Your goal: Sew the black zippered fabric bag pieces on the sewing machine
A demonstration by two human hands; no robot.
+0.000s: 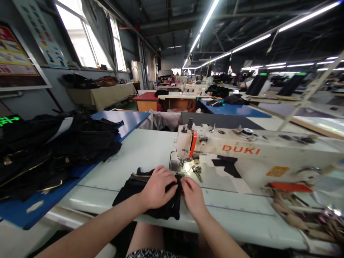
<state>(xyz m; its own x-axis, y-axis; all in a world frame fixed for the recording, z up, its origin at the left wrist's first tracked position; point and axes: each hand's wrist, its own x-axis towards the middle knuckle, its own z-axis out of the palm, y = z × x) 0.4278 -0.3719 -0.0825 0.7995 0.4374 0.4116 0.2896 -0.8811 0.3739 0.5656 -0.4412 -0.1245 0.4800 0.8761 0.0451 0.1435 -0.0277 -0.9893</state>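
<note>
A black cloth piece (pixel 129 191) with a gold-toothed zipper (pixel 142 176) lies on the pale sewing table, just left of and in front of the needle area. My left hand (pixel 159 187) rests over it, fingers bent and thumb tucked toward them, gripping a fold of the cloth. At the cloth's right edge, my right hand (pixel 192 195) pinches the fabric between thumb and fingers. The sewing machine (pixel 242 150) stands beyond my hands, its lit presser foot (pixel 185 165) close to the cloth's far corner. Whether the cloth lies under the foot I cannot tell.
Black garments with zippers (pixel 53 154) are heaped on a blue table (pixel 88 175) to the left. Black and white scraps (pixel 228 167) lie behind the needle, near small metal parts (pixel 197 172). Thread cones (pixel 256 85) stand at the right rear.
</note>
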